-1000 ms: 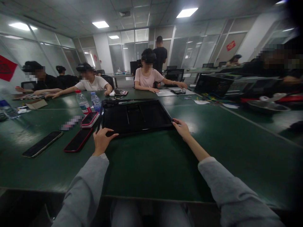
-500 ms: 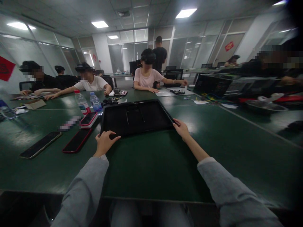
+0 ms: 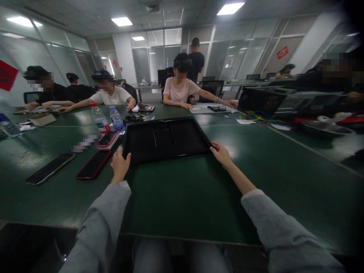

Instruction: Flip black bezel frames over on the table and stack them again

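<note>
A black rectangular panel with a raised rim (image 3: 142,151), like a monitor casing or shallow tray, lies on the green table (image 3: 182,201). Two thin lines and a small darker block show on its recessed face. At its near left corner is my left hand (image 3: 120,166), thumb and fingers apart on either side of the corner; whether it presses on the rim is hard to see. My right hand (image 3: 221,154) has its fingers on the near right corner, thumb at the edge. The undersides of the fingers are hidden.
Left of the panel lie a dark phone (image 3: 50,168), a red-edged phone (image 3: 94,165) and a pink-edged device (image 3: 108,139). Two bottles, one red-capped (image 3: 99,120) and one blue-capped (image 3: 117,120), stand behind. Co-workers sit across the table; a metal bowl (image 3: 327,129) is at right.
My left hand has shifted around the panel's near left corner, its thumb turning upward from the near edge. My right hand stays at its corner. The view has tilted slightly.
</note>
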The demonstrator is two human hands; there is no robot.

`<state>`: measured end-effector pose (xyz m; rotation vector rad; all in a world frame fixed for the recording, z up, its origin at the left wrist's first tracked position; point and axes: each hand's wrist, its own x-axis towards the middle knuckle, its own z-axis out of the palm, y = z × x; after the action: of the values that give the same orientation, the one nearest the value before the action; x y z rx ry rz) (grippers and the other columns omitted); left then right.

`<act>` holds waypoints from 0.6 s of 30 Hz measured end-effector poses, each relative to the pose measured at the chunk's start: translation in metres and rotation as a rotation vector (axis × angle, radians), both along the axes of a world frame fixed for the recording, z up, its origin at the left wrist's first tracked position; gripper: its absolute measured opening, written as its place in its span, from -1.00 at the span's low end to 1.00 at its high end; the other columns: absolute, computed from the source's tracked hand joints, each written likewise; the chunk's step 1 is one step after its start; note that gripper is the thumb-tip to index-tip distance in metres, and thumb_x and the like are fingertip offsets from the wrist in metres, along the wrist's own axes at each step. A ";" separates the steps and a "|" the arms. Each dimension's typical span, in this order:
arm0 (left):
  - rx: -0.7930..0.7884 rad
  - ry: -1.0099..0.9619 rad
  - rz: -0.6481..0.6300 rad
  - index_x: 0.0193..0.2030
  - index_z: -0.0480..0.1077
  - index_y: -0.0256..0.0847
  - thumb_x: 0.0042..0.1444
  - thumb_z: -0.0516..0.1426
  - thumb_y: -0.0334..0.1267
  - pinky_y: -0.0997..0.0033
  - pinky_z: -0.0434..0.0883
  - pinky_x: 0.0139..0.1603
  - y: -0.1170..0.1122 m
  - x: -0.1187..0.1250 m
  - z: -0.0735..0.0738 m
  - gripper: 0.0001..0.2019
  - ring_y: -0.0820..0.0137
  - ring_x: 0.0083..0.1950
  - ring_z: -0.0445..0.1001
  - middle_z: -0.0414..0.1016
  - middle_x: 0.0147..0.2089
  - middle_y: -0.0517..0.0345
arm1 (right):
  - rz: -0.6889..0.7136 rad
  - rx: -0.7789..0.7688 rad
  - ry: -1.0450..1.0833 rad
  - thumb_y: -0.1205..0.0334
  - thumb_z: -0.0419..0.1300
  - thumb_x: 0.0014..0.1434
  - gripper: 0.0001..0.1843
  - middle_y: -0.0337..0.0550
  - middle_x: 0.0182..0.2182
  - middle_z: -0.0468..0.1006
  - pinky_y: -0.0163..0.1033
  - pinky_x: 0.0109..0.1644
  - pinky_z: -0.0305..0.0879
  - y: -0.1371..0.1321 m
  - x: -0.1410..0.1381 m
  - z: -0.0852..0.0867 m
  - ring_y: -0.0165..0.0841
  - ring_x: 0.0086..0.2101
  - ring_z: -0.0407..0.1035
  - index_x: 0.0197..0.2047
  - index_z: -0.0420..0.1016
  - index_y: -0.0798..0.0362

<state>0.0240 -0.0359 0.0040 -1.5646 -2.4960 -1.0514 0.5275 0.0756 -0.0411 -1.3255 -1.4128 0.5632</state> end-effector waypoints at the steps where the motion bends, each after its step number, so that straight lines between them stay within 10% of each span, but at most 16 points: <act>1: -0.028 -0.012 -0.009 0.38 0.24 -0.27 0.29 0.05 0.00 -0.20 0.27 0.23 0.001 -0.003 0.000 -0.40 -0.09 0.32 0.33 0.36 0.29 -0.35 | 0.001 -0.004 0.005 0.12 0.27 0.11 -0.50 0.08 0.12 0.54 0.17 0.29 0.28 0.000 0.000 0.001 -0.06 0.13 0.41 0.12 0.48 0.07; 18: -0.179 0.008 0.018 0.34 0.35 -0.22 0.36 -0.05 -0.01 -0.08 0.32 0.25 0.003 -0.010 0.010 -0.47 -0.01 0.26 0.43 0.47 0.25 -0.22 | 0.044 -0.020 -0.108 0.13 0.24 0.16 -0.44 0.15 0.14 0.51 0.16 0.26 0.31 -0.001 -0.001 0.003 -0.07 0.13 0.41 0.21 0.44 0.13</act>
<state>0.0141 -0.0325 0.0145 -1.5805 -2.6596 -0.8380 0.5269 0.0746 -0.0383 -1.3607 -1.5312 0.5422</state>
